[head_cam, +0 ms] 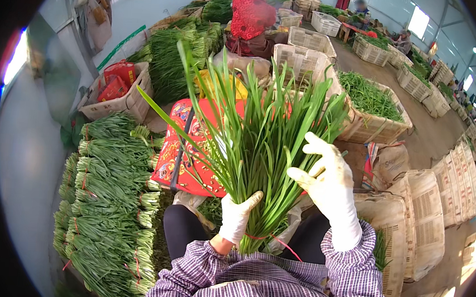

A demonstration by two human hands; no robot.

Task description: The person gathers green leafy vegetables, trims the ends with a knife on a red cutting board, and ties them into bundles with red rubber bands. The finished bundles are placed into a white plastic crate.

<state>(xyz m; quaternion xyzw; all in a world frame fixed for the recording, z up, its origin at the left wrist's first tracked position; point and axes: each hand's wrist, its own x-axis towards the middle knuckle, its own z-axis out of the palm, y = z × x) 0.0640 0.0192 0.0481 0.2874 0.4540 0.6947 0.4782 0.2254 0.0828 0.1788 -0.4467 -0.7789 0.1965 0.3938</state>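
A large bunch of long green leaves, seemingly garlic chives (262, 162), stands fanned out before me with its tips pointing away. Low on the bunch, my white-gloved left hand (235, 216) grips the stalks with the thumb across them. A pink tie (271, 236) circles the stalks near my lap, one end trailing to the right. At the bunch's right side, my gloved right hand (323, 173) is raised with fingers apart, close to the leaves; nothing shows in its grasp. Behind the leaves lies a red patterned case or board (195, 162) with cut stalk bits on it.
Tied bundles of greens (109, 205) are stacked at my left. A crate with red packets (138, 96) stands beyond them. On the right are empty plastic crates (425, 219) and a crate of loose greens (378, 129). A person in red (253, 19) sits ahead.
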